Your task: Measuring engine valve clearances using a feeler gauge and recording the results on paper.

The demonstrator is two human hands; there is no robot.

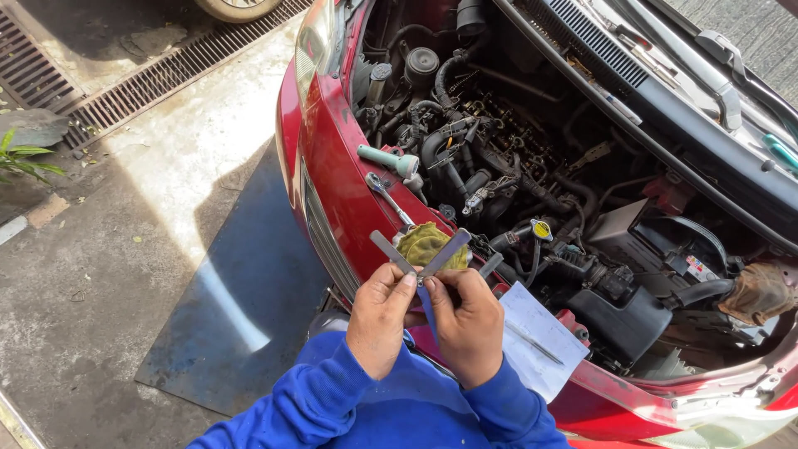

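Your left hand (380, 314) and right hand (467, 320) pinch thin, flat metal feeler gauge blades (422, 257), fanned above a crumpled yellow rag (422, 240).

A small white-and-red label (701, 268) sits on the black box at the engine bay's right.

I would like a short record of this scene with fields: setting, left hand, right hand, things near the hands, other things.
Setting: open engine bay of a red car, seen from above.
Left hand: left hand pinches the fanned metal blades of a feeler gauge.
Right hand: right hand grips the same gauge from the other side.
Near the hands: yellow-green rag, ratchet wrench, pale green torch, sheet of paper with a pen.
Other: yellow cap, blue mat on the ground, drain grate.
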